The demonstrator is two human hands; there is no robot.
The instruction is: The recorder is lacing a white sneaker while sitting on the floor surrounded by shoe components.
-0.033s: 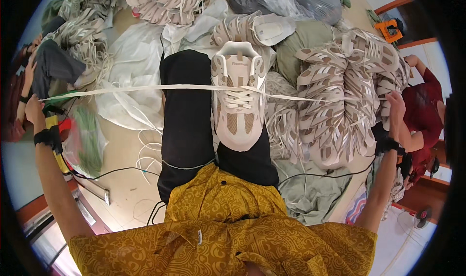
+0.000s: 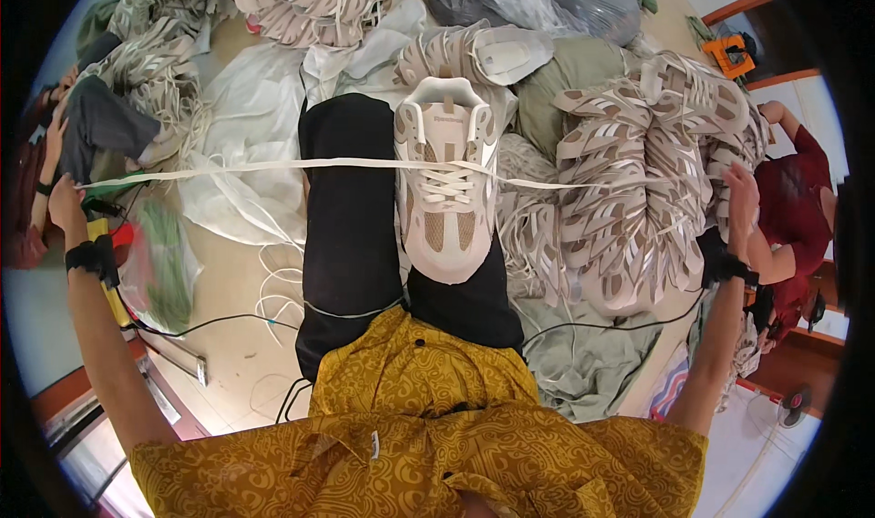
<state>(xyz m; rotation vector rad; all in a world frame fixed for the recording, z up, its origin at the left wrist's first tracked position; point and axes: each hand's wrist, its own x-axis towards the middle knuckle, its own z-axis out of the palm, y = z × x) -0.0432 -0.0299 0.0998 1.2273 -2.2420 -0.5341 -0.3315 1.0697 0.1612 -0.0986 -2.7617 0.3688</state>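
A beige and white sneaker upper [image 2: 445, 126] lies on my black-clad right thigh, toe toward me. Its cream shoelace [image 2: 301, 165] is threaded through the lower eyelets and pulled out taut to both sides. At far left, my left hand [image 2: 66, 203] is closed on one end of the lace, with the arm stretched wide. My right hand [image 2: 741, 197], equally far out, holds the other end, which runs in front of a heap of similar uppers [image 2: 638, 176]. Neither hand touches the upper itself. The upper eyelets show no lace.
Further piles of uppers [image 2: 324, 3] lie ahead and at far left. White plastic sheeting [image 2: 246, 144] covers part of the floor, beside loose laces [image 2: 273, 281] and a bag of green strands [image 2: 162, 272]. A person in dark red [image 2: 797, 199] is close to my right arm; another person's arm shows at left.
My right hand has risen slightly, its fingers a little straighter, and the lace's right side sits a touch higher. My left hand and the upper stay nearly in place.
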